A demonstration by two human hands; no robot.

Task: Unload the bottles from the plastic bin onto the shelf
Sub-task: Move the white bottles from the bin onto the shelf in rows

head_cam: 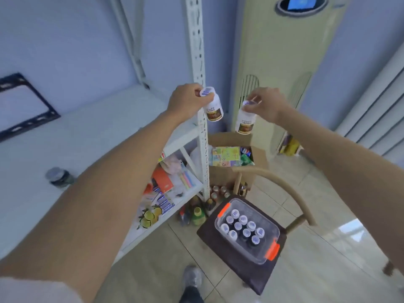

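Above the white shelf (91, 136), left hand (185, 101) and right hand (267, 106) each grip a bottle by its cap; the bin (247, 230) sits on a chair (238, 259).

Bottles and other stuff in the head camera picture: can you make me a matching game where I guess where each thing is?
Things:
1. White bottle with a brown label
2. Clear plastic bin with orange latches
3. Dark round jar with a grey lid
4. Brown cardboard box

Places:
A. On the floor behind the chair
B. Held by its cap in the left hand
C. On the white shelf board
D. On the dark seat of the wooden chair

Pairs: 1-B, 2-D, 3-C, 4-A
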